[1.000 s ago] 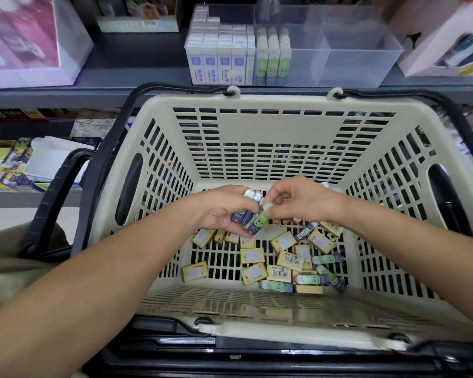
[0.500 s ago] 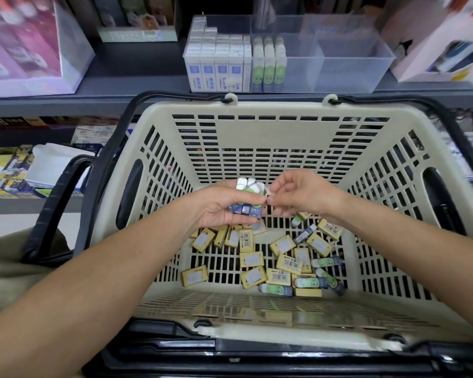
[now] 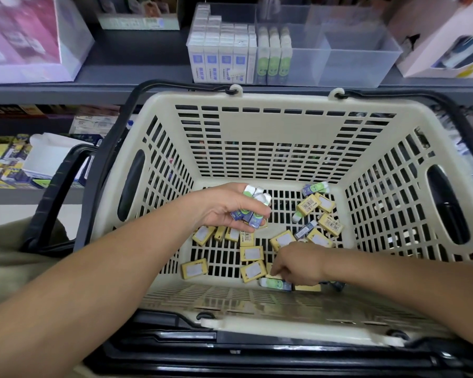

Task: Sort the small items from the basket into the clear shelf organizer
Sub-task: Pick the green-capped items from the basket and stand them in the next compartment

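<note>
Clutching several erasers (image 3: 253,210), the left hand (image 3: 227,211) keeps a closed grip inside the basket (image 3: 284,100); the right hand (image 3: 298,264) touches a green eraser (image 3: 274,284) at the basket's near wall, grip unclear.

A shop: a shopping basket (image 3: 257,124) surrounds the gripping left hand (image 3: 227,211), barcoded boxes (image 3: 247,238) lie just under it, stocked shelves (image 3: 137,64) beyond.

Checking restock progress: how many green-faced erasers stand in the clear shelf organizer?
3: upright, side by side in the clear organizer, right of the blue-and-white boxes: left eraser, middle eraser, right eraser. More may be hidden behind them.
</note>
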The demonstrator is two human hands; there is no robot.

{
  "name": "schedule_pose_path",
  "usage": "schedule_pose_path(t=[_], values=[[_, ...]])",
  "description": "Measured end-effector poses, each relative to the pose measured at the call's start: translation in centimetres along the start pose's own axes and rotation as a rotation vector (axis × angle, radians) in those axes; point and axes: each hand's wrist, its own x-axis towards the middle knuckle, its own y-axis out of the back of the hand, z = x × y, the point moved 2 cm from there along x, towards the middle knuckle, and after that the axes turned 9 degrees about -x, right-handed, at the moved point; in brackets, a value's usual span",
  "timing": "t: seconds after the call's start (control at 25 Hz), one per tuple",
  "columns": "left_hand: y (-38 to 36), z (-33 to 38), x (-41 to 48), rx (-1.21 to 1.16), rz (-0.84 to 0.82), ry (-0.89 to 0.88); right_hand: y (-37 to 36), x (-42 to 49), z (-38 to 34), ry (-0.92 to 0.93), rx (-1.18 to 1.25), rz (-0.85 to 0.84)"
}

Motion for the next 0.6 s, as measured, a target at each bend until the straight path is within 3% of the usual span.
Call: schedule_pose_path(t=[0.2, 0.6], values=[[-0.1, 0.0, -0.2, -0.016, -0.011, 0.022, -0.4, 0.6, -0.1, -0.022, 0.109, -0.113], [-0.1, -0.2, -0.2, 0.001, 0.004, 0.04, -1.3, 1.3, -0.6, -0.025, 0.015, 0.008]])
